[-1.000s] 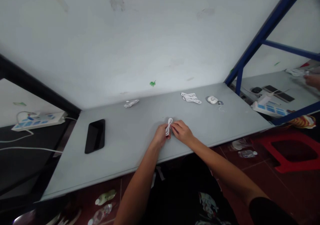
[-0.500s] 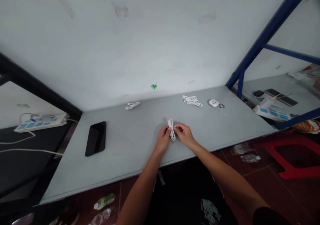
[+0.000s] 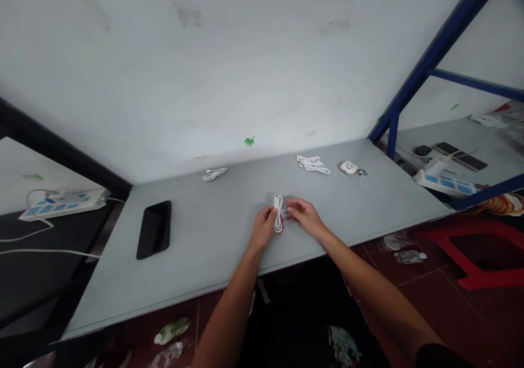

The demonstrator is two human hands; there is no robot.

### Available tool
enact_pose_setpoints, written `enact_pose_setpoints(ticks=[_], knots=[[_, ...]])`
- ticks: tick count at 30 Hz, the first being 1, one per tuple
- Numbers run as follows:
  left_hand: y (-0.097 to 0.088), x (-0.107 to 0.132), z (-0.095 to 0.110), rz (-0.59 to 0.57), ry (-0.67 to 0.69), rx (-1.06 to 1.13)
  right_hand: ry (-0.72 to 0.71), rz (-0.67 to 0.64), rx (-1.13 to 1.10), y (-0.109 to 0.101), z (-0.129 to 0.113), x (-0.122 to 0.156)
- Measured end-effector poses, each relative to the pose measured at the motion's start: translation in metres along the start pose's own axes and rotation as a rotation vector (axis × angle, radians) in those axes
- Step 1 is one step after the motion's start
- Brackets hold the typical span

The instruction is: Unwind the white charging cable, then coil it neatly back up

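Note:
Over the front middle of the grey tabletop [image 3: 213, 231], my left hand [image 3: 264, 226] grips a white cable [image 3: 278, 215] folded into a long bundle. The bundle stands on end between thumb and fingers. Close on its right side, my right hand [image 3: 303, 215] pinches a thin pale strand [image 3: 285, 211] that runs to the middle of the bundle. Whether that strand is a tie or the cable's own end is too small to tell. Farther back lie two white cables, one a small bundle [image 3: 215, 174] on the left, the other a wider folded bundle [image 3: 313, 164] on the right.
A black phone [image 3: 154, 230] lies at the left. A white earbud case [image 3: 349, 167] with a small charm sits at the back right. Power strips [image 3: 65, 204] stand beyond the left end and on the neighbouring right table. A red stool [image 3: 470, 248] and bottles are on the floor.
My right hand has drawn slightly away from the bundle, pulling the thin strand out to the right. The bundle in my left hand has turned a little more upright.

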State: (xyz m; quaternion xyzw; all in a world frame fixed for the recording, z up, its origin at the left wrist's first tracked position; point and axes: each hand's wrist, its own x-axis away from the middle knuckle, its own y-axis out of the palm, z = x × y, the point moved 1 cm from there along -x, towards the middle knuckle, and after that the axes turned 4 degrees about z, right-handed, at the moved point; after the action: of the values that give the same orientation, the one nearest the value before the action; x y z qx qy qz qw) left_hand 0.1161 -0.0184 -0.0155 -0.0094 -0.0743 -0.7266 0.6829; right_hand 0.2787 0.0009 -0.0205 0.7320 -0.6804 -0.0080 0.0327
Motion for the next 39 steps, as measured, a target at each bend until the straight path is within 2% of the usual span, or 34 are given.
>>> enact_pose_setpoints(ticks=[2, 3, 6, 10, 15, 20, 23, 25, 30, 33, 35, 39], knots=[[-0.001, -0.002, -0.002, 0.035, -0.049, 0.076, -0.285, 0.124, 0.245, 0.001, 0.002, 0.006], [-0.001, -0.002, -0.003, 0.042, -0.057, 0.092, -0.416, 0.138, 0.363, 0.002, 0.002, 0.008], [0.000, -0.002, -0.002, 0.018, -0.063, 0.070, -0.697, 0.080, 0.617, 0.004, 0.002, 0.014], [0.001, 0.000, 0.001, -0.004, -0.063, -0.010, -0.846, 0.060, 0.771, 0.005, 0.000, 0.017], [0.003, 0.001, 0.005, -0.023, -0.063, -0.091, -0.897, 0.129, 0.794, 0.005, -0.002, 0.020], [0.003, 0.000, 0.006, 0.007, -0.045, -0.118, -0.860, 0.090, 0.736, 0.005, -0.002, 0.019], [0.003, 0.000, 0.004, 0.000, -0.040, -0.099, -0.751, 0.076, 0.641, 0.005, 0.000, 0.016], [0.003, 0.000, 0.003, -0.012, -0.021, -0.080, -0.611, 0.059, 0.543, 0.005, 0.001, 0.013], [0.007, 0.006, -0.001, 0.013, 0.136, -0.103, -0.107, -0.061, 0.189, 0.000, 0.003, 0.006], [0.010, 0.010, 0.000, -0.012, 0.149, -0.078, 0.065, -0.179, 0.046, -0.002, 0.002, 0.002], [0.009, 0.011, 0.002, -0.020, 0.109, -0.063, 0.082, -0.221, 0.036, -0.003, 0.001, 0.001], [0.002, 0.011, 0.009, -0.079, 0.019, -0.115, -0.056, -0.199, 0.014, -0.008, 0.004, 0.003]])
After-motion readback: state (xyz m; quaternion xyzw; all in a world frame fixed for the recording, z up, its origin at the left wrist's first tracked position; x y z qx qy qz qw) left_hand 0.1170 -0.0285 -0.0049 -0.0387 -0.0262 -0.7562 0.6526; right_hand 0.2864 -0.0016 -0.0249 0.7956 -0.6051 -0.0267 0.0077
